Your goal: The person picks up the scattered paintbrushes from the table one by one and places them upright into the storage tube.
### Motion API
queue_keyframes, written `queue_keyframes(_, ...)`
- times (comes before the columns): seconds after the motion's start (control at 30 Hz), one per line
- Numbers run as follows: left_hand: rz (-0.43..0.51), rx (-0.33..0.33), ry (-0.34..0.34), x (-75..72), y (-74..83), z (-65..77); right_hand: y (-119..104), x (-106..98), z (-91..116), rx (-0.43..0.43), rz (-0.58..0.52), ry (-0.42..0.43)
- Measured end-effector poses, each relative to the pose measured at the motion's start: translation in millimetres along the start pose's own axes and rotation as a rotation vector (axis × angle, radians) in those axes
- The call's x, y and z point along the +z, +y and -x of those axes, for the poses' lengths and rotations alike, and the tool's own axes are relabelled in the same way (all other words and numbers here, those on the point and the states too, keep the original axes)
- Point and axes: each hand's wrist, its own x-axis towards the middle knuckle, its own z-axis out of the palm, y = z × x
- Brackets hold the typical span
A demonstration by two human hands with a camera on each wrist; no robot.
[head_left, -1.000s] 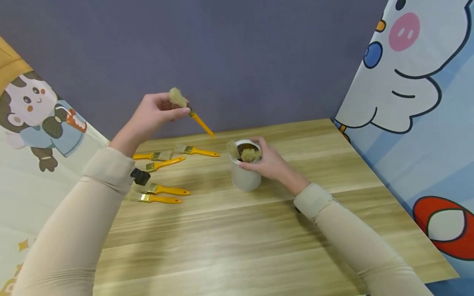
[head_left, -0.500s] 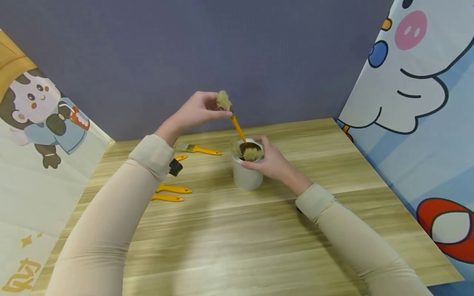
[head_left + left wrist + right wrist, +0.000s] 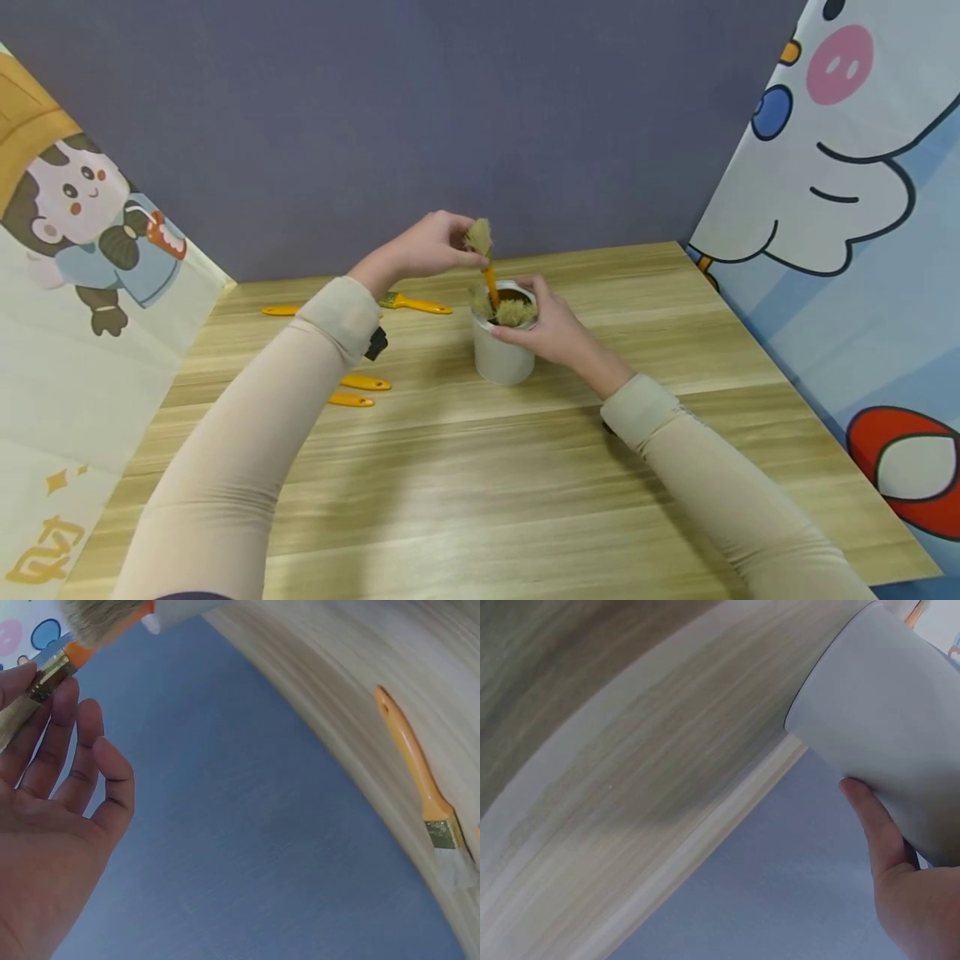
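Note:
In the head view my left hand pinches a paintbrush near its metal band, bristles up. Its yellow handle points down into the mouth of a white cylindrical cup. The left wrist view shows thumb and fingers at the band of this paintbrush. My right hand grips the cup by its upper right side, thumb near the front rim. Bristle ends of other paintbrushes stick up from the cup. From the right wrist, the cup stands on the tabletop, with a finger against its wall.
Several yellow-handled paintbrushes lie left of the cup on the wooden table; one brush is near the back. Two handles come out from behind my left sleeve. A dark grey partition rises behind, with printed cartoon panels at both sides.
My left hand has carried the paintbrush right and then lowered it, so its handle now goes into the cup. The right hand has kept its grip on the cup.

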Motion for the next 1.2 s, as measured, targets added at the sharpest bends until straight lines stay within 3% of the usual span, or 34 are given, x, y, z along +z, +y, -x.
queue_keyframes(0.17, 0.010, -0.035, -0.015, 6.0, -7.4, -5.4, -1.2, -0.6, 0.6, -0.005, -0.006, 0.006)
queue_keyframes(0.33, -0.011, -0.021, -0.011, 14.5, -12.1, -9.2, -1.2, -0.4, 0.8, -0.007, -0.004, 0.018)
queue_keyframes(0.67, -0.037, -0.019, 0.049, 22.3, -8.4, -10.0, -1.3, -0.1, 0.0, -0.009, -0.010, 0.032)
queue_keyframes(0.97, -0.175, -0.086, -0.006, 39.1, -4.7, -17.1, -0.6, -0.1, 0.0, -0.007, -0.014, 0.018)
queue_keyframes(1.2, -0.158, -0.077, 0.039, 37.8, 0.2, -13.0, 0.6, 2.0, -0.5, -0.019, -0.015, 0.023)
